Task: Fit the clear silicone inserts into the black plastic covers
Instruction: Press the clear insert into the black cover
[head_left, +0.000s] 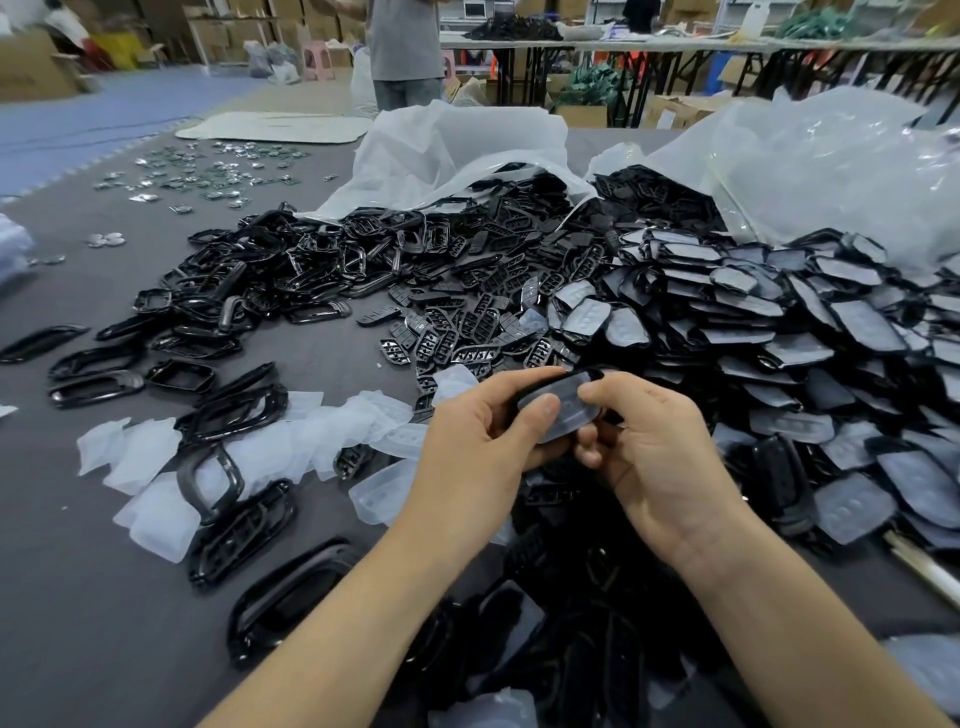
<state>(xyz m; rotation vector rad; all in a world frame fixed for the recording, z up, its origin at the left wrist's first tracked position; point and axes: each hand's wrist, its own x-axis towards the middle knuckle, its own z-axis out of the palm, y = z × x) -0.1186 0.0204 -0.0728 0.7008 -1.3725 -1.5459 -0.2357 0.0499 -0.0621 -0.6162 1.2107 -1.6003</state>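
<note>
Glossy black plastic cover (592, 375), translucent silicone insert (569, 410)

Loose inserts (150, 457) left on table (78, 623), fitted covers (810, 332) piled right, empty covers (457, 322) behind, bags (457, 145) farthest back

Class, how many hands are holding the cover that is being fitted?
2. The left hand holds the black cover at its left end, thumb on the clear insert; the right hand pinches its right end. None seems hidden.

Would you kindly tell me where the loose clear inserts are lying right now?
In the head view, the clear inserts lie on the grey table, just left of the left hand, among scattered black frames.
</note>
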